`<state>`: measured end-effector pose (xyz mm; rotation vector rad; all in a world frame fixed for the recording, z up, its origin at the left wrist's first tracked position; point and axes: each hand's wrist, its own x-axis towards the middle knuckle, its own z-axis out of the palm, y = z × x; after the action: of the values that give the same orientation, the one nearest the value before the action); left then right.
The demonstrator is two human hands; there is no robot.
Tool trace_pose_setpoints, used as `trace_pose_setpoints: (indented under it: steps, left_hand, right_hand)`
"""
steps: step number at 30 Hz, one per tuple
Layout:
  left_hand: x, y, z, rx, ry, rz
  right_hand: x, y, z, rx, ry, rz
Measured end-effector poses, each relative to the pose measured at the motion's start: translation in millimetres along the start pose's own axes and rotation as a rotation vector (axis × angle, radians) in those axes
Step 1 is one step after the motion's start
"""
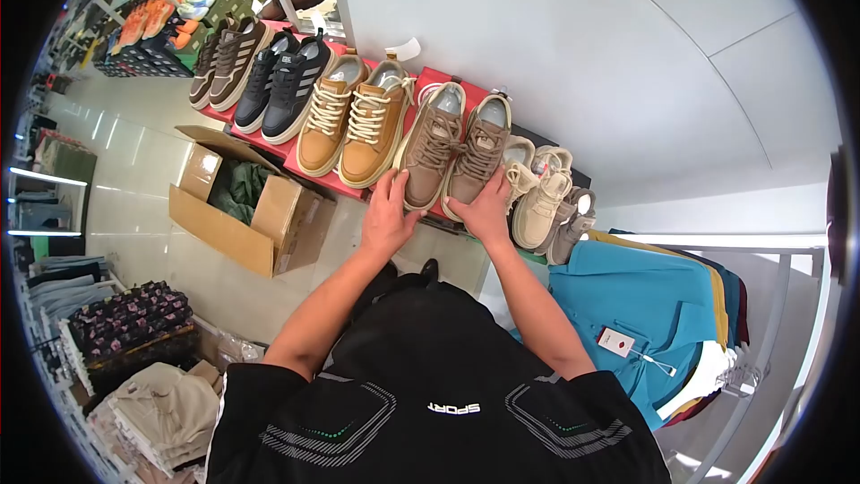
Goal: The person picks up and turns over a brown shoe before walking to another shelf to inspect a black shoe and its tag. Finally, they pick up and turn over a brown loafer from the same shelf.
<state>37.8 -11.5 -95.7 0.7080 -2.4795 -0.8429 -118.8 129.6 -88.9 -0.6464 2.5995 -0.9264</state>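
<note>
A pair of brown lace-up shoes stands side by side in front of me, toes pointing towards me. My left hand (389, 215) grips the toe end of the left brown shoe (433, 148), fingers along its outer side and thumb by the toe. On the right brown shoe (477, 157), my right hand (485, 212) is closed the same way, its thumb near the toe's inner side. Left of them sit tan shoes (365, 116) with cream laces. Cream shoes (541, 202) are close to my right hand.
Black shoes (296, 81) and striped brown shoes (235, 63) continue the row on red boxes (327, 181). An open cardboard box (224, 233) stands on the floor at left. Teal shirts (627, 291) hang on a rack at right. A pale wall (573, 45) rises behind the shoes.
</note>
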Motion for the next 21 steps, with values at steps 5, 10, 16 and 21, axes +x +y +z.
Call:
trace_pose_setpoints:
  steps: [5,10,16,21]
  left_hand:
    - [-4,7,7,0.046,0.069,0.024]
    - [-16,21,19,0.119,0.085,-0.086]
    - [-36,31,3,0.068,0.012,-0.264]
    - [-115,7,9,0.016,-0.101,-0.380]
  right_hand:
    - [2,1,-8,0.074,-0.010,-0.027]
    - [4,11,-2,0.020,-0.050,-0.044]
    - [2,8,-27,-0.002,-0.150,-0.075]
    - [-4,20,-33,-0.018,-0.226,-0.087]
